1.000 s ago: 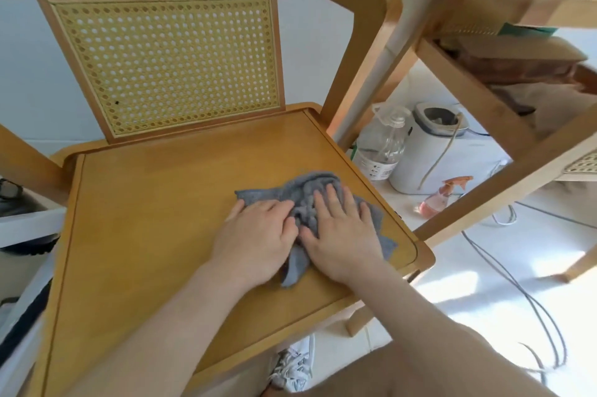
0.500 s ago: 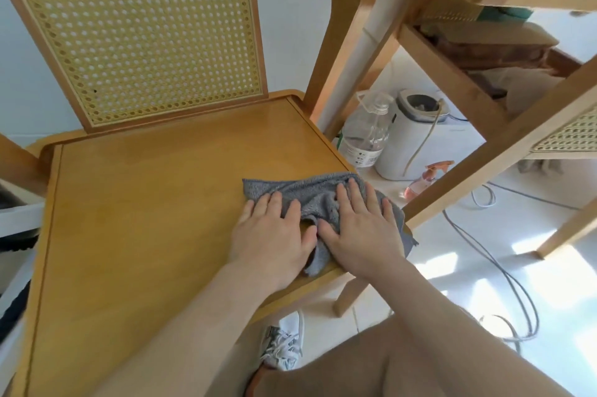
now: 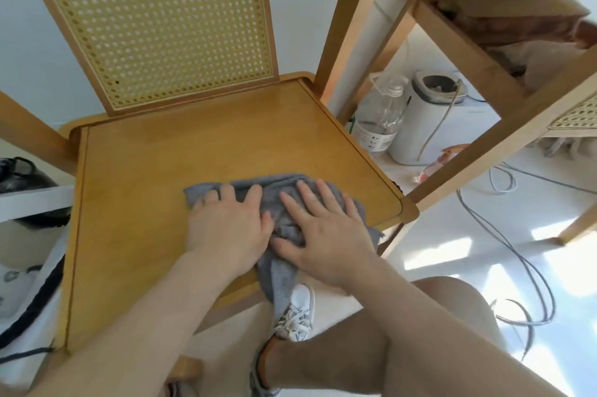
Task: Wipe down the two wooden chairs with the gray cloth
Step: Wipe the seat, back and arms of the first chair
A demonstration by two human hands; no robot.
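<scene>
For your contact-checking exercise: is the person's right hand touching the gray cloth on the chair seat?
Touching. The head view shows the right hand lying flat, fingers straight, pressing the gray cloth against the chair seat.

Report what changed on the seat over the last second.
The left hand and right hand slid the cloth over the seat toward its front edge, where one end now hangs off. Both hands stayed flat on the cloth, side by side; nothing was let go.
</scene>
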